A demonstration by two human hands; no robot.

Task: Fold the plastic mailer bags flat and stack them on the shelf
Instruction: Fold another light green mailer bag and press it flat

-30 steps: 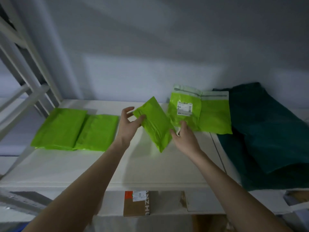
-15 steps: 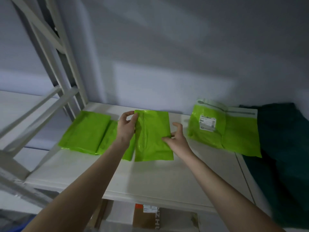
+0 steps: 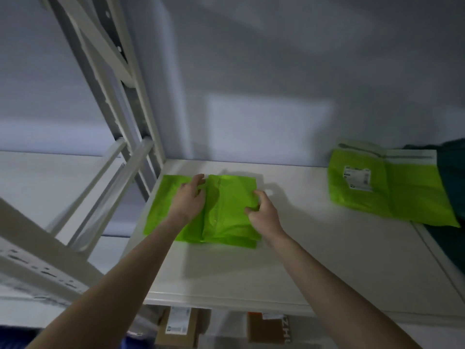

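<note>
Both hands meet at the centre of the frame: the left hand (image 3: 188,200) lies with fingers loosely spread on the folded green mailer bags (image 3: 166,207) already stacked at the left end of the white shelf (image 3: 302,248), probably to keep that pile from sliding, while the right hand (image 3: 261,212) pinches the right edge of the folded mailer bag (image 3: 227,210) being laid over the pile. Further right, an unfolded labelled mailer bag (image 3: 387,190) lies flat at the frame's right side, partly tucked beside a dark green cloth (image 3: 453,177), likely next for folding.
</note>
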